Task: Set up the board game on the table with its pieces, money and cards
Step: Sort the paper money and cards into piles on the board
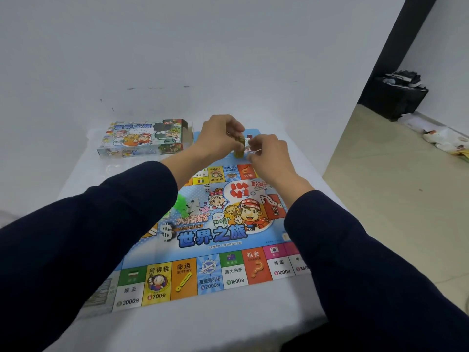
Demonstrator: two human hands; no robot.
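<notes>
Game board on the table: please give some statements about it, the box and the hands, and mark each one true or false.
1. The game board lies unfolded on the table. True.
2. The game box stands on the board. False: it lies beside it, at the far left.
3. Both hands hold a small olive-coloured stack. True: left hand, right hand.
4. The hands work above the board's near edge. False: the far edge.

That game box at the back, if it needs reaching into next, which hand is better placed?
Probably the left hand. The game box lies on the table's far left, its open end facing that hand. The right hand is farther away. Both hands are pinching a small yellowish stack, so one must let go first.
</notes>
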